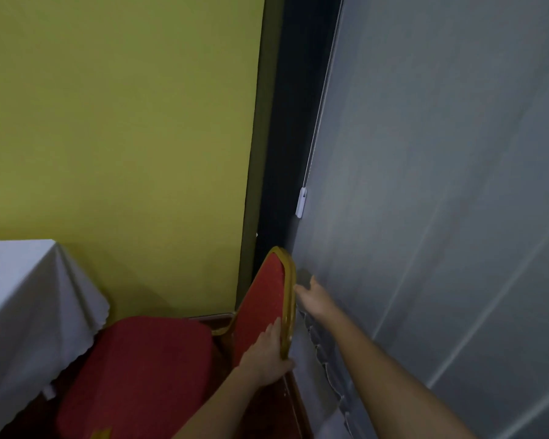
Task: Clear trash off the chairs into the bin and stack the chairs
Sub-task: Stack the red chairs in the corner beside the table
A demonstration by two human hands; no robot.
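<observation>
A red padded chair (140, 369) with a gold metal frame stands in the corner, its backrest (263, 299) close to the grey blind. My left hand (267, 356) grips the near edge of the backrest frame, fingers on the red padding and thumb behind the gold rim. My right hand (313, 297) reaches to the far side of the backrest, fingers extended and touching the rim's back edge. No trash or bin is in view.
A table under a white cloth (29, 312) stands to the left, close to the chair seat. A yellow-green wall (124, 122) is behind. A grey roller blind (441, 185) with a cord weight (301, 202) fills the right side.
</observation>
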